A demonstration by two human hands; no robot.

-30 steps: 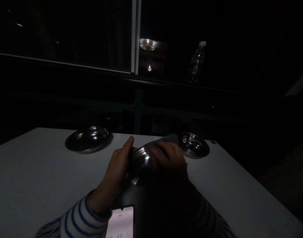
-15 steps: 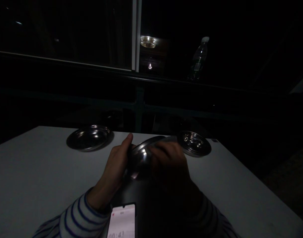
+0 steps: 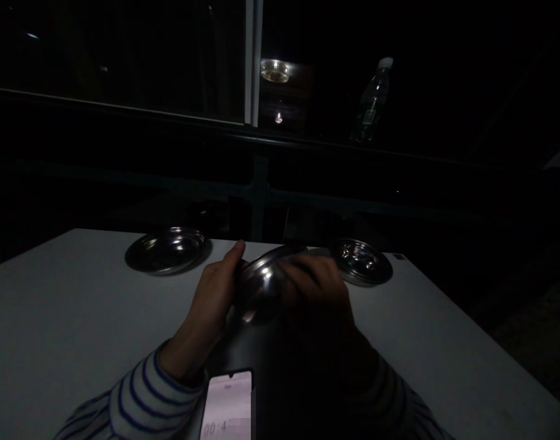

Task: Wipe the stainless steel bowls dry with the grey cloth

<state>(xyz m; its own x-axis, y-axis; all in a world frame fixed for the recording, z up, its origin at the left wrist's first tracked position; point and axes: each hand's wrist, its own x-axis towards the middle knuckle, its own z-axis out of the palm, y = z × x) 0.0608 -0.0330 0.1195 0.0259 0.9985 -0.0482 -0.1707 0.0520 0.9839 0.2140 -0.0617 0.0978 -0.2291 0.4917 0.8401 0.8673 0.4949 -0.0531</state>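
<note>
**Both hands on one steel dish, tilted up off the table**

Head view: the person is holding a steel dish point(image 3: 260, 286) in both hands just above the table point(image 3: 69, 305), roughly in the middle of it. The dish is tipping on edge, its shiny underside facing the camera. The left hand point(image 3: 218, 293) is clamping the near-left rim, thumb sticking up over the edge and fingers curled behind. The right hand point(image 3: 319, 284) is lying across the far side with its fingers closed together over the rim. It's too dark to tell whether anything is tucked under them. My guess is the two-sided grip is there to steady the tilt, since a slick dish would slip from one hand.

Two more metal plates are sitting flat near the table's far edge, a left plate point(image 3: 167, 250) and a right plate point(image 3: 364, 261), both clear of the hands. A lit phone point(image 3: 227, 406) is lying by the striped sleeve point(image 3: 142, 397), screen up, probably so it's readable at a glance. A water bottle point(image 3: 374, 101) is standing on the ledge behind.
</note>
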